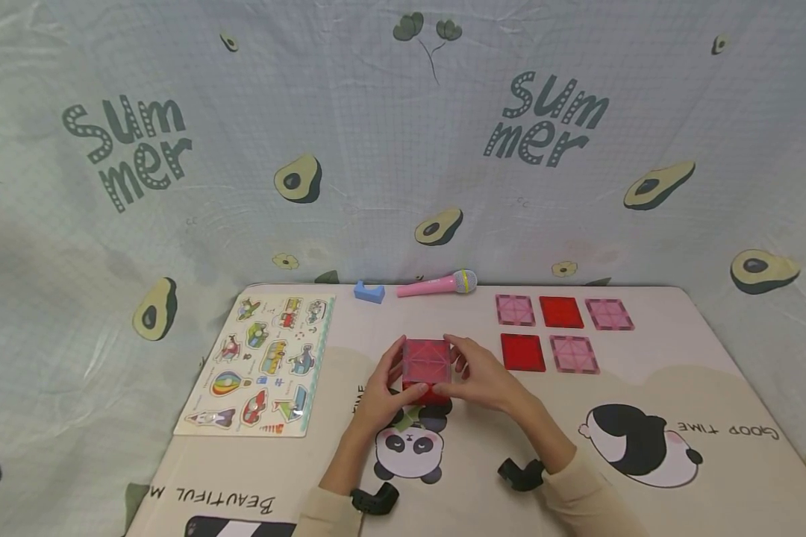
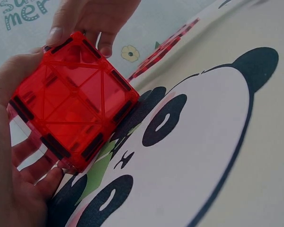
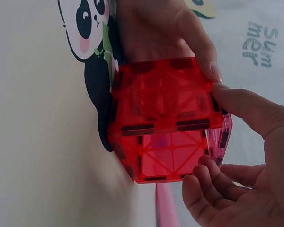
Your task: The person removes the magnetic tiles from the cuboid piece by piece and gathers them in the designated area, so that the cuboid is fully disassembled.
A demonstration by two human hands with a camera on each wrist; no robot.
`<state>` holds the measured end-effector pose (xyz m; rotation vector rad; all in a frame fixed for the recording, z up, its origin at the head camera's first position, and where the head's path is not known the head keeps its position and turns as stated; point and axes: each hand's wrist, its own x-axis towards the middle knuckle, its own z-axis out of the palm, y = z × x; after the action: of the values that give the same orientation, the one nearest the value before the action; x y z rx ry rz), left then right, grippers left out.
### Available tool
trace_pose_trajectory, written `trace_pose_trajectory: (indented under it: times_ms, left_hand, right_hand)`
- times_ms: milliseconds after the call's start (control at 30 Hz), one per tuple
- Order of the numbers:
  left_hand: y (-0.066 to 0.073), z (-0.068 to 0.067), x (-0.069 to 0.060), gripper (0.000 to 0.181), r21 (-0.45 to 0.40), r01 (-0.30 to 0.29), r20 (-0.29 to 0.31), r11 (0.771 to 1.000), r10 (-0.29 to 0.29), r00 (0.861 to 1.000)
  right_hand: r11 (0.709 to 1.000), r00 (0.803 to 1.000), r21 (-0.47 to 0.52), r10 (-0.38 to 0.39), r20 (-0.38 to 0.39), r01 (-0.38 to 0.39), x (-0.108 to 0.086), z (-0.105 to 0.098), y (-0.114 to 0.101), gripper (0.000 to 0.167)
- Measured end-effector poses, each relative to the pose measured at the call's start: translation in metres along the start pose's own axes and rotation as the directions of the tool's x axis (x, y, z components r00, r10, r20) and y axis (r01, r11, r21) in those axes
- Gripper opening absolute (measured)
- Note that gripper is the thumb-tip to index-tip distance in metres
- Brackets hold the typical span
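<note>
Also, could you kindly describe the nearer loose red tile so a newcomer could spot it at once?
On the table, to the right of the held tiles, five loose square tiles lie in two rows. The red tile is at the left of the nearer row, beside a pink tile; the other loose red tile sits between two pink ones behind.

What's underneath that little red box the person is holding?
Under the red box is the pale tabletop, its printed panda showing on the near side. The patch directly beneath is covered, so I can't tell what's there.
</note>
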<state>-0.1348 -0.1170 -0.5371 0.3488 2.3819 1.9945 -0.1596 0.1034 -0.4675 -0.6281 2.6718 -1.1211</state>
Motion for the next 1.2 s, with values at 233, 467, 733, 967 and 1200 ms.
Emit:
trace_pose_trajectory:
  times_ms: [233,467,733,967,1200]
  left_hand:
    - [-0.0014,-0.0011,0.0,0.087,-0.015,0.01,0.007,1.0,-0.01,1.0]
    - [-0.0007,-0.0004,-0.0001,0.086,-0.023,0.011,0.008,1.0,-0.011,1.0]
    - [0.0002,-0.0001,-0.0001,0.089,-0.02,0.007,0.002,1.0,-0.007,1.0]
    - [0.0016,-0.0002,-0.0001,0.088,-0.014,0.013,0.01,1.0,-0.013,1.0]
    - [0.0013,-0.0003,-0.0007,0.088,-0.007,0.027,0.005,1.0,-0.027,1.0]
  right_hand:
    - [0.994,0.999,0.096,0.042,0.007,-0.043,0.0043,-0.0003,0.0025,0.083]
    - [0.989,0.998,0.133,0.063,0.008,-0.063,0.0055,-0.0021,0.0033,0.082]
    - [0.98,0.998,0.193,0.057,-0.013,-0.053,0.0053,-0.0067,-0.0022,0.084]
    - [0.967,0.998,0.247,0.066,0.002,-0.064,0.0048,-0.0074,-0.0027,0.086]
    - [0.937,0.999,0.347,0.014,0.04,-0.027,0.0037,-0.0081,-0.0024,0.085]
